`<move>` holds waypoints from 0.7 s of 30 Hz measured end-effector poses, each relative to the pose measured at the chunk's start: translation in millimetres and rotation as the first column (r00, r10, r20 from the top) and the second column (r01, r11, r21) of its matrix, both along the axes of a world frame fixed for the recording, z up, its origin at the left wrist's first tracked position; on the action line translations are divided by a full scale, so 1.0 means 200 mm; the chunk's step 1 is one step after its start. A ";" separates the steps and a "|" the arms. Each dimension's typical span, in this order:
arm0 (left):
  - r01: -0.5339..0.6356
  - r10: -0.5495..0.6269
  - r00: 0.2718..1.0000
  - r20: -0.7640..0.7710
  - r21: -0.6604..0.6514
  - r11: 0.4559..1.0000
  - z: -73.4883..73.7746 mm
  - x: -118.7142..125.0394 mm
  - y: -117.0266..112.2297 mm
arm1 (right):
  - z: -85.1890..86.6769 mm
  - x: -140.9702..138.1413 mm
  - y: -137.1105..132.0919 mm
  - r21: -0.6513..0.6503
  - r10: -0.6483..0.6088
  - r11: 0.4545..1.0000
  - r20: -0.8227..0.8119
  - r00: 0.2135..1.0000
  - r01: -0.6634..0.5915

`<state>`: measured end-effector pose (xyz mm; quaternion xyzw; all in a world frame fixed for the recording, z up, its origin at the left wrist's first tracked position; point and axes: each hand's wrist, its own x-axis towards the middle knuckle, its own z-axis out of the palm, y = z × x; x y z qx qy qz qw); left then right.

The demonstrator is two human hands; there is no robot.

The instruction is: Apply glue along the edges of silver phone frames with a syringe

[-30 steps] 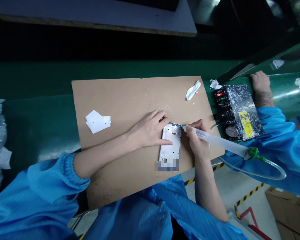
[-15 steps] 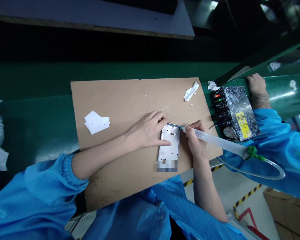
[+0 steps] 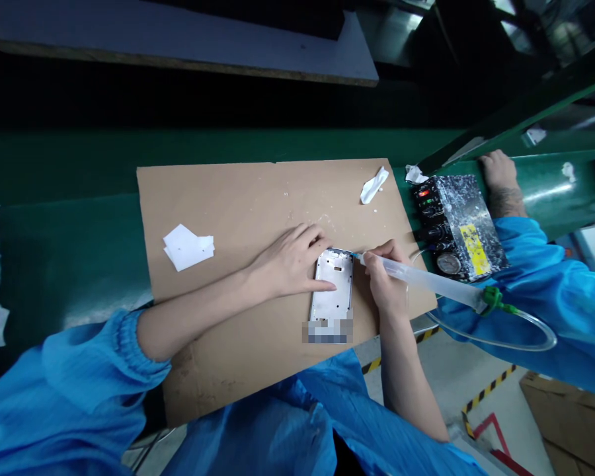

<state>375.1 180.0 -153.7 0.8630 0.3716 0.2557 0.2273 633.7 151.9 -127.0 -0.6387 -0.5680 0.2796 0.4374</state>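
A silver phone frame (image 3: 333, 291) lies on a brown cardboard sheet (image 3: 248, 198). My left hand (image 3: 290, 261) rests flat on its left side, fingers stretched over the frame's top and middle, pinning it down. My right hand (image 3: 384, 277) is closed round a clear glue syringe (image 3: 426, 281), held like a pen, with the tip touching the frame's upper right corner. A green cap and a clear hose (image 3: 525, 330) run from the syringe's back end.
A dispenser control box (image 3: 459, 225) with lights and a gauge stands right of the cardboard. A co-worker's hand (image 3: 500, 178) and blue sleeve lie beyond it. White paper scraps (image 3: 187, 246) and a crumpled wipe (image 3: 373, 184) sit on the cardboard. Green conveyor belt (image 3: 64, 238) surrounds it.
Nothing has moved on the cardboard apart from a small shift of the camera; both hands keep their hold and the syringe tip stays at the frame's upper right corner.
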 end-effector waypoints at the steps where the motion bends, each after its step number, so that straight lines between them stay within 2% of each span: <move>1: -0.001 0.001 1.000 0.000 0.002 1.000 0.00 0.00 0.00 | 0.00 0.00 0.00 -0.004 0.003 1.000 0.003 1.000 -0.003; 21: -0.005 0.006 1.000 -0.029 0.018 1.000 0.00 0.00 0.00 | 0.00 0.00 0.01 -0.001 0.000 1.000 -0.030 1.000 0.000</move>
